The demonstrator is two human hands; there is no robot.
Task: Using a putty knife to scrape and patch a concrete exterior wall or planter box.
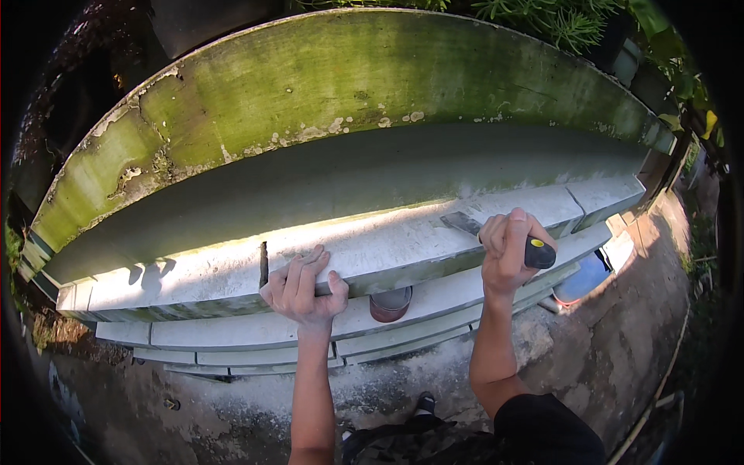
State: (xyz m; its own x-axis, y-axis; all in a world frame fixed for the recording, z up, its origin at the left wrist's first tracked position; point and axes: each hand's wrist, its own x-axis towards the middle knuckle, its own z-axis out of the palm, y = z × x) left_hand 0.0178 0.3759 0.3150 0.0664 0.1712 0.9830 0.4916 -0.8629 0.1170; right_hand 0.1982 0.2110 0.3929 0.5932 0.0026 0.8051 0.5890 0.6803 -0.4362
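Observation:
My right hand (508, 252) is closed around the black handle (540, 254) of what looks like a scraper. A yellow spot marks the handle's end. Its flat grey blade (463, 223) lies low against the whitish top of the long block ledge (387, 242). Further left, my left hand (304, 287) rests on the front edge of the same ledge, fingers spread and nothing held. Just beyond its fingers is a dark narrow gap (263, 260) between two blocks. Pale dust covers the ledge top.
A mossy green wall (325, 77) rises behind the ledge. Lower block rows (232, 335) step down towards me, with a reddish cup-like container (390, 304) on one. A blue rounded object (581, 277) sits at right. Dusty concrete floor (256, 411) lies below.

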